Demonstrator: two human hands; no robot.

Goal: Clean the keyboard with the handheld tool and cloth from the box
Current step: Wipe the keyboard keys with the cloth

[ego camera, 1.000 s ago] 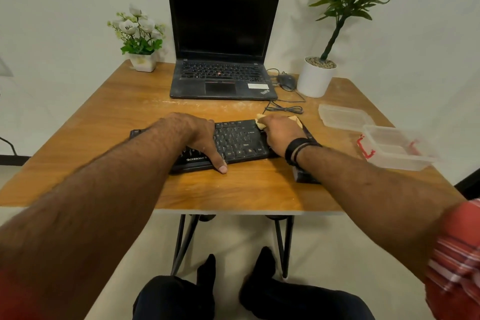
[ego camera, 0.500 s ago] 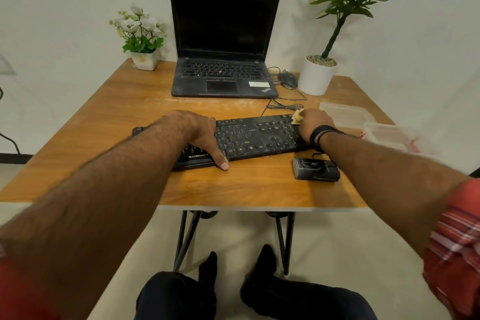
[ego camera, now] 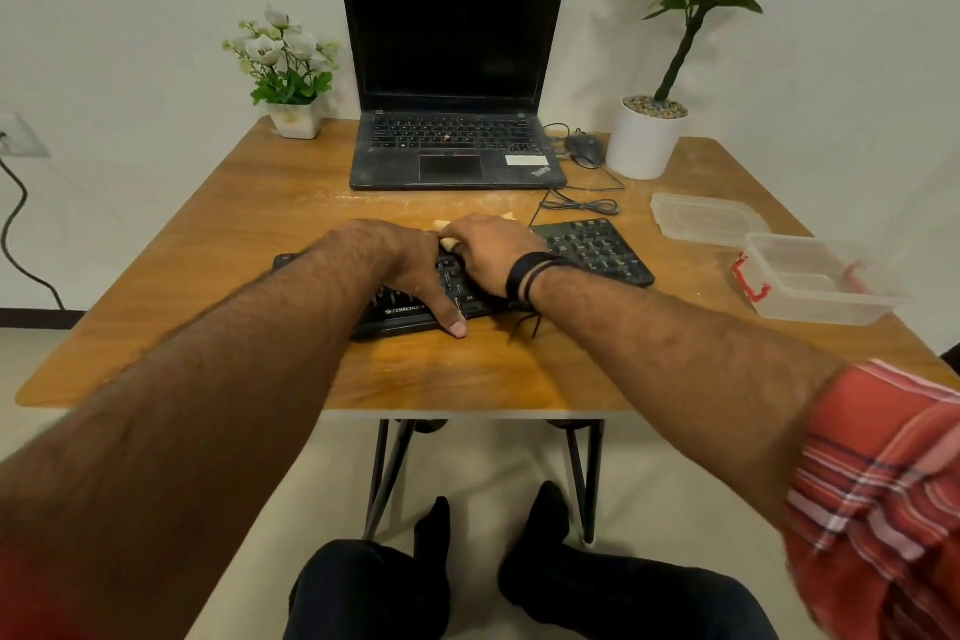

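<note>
A black keyboard (ego camera: 592, 250) lies across the middle of the wooden table (ego camera: 234, 250). My left hand (ego camera: 410, 260) rests on its left half, with the thumb down at the front edge. My right hand (ego camera: 488, 250) sits on the middle keys right beside the left hand and holds a yellowish cloth (ego camera: 448, 241). Only a small bit of the cloth shows between the two hands. The handheld tool is hidden from view.
A clear plastic box (ego camera: 815, 281) with red clips and its lid (ego camera: 706, 218) lie at the table's right edge. Behind the keyboard stand an open laptop (ego camera: 452, 68), a mouse (ego camera: 587, 148) with its cable, a white plant pot (ego camera: 644, 140) and a flower pot (ego camera: 296, 120).
My right hand with the cloth swept from the keyboard's right end back to the middle, beside the left hand. The black handheld tool seen near the front edge is now covered by my right forearm.
</note>
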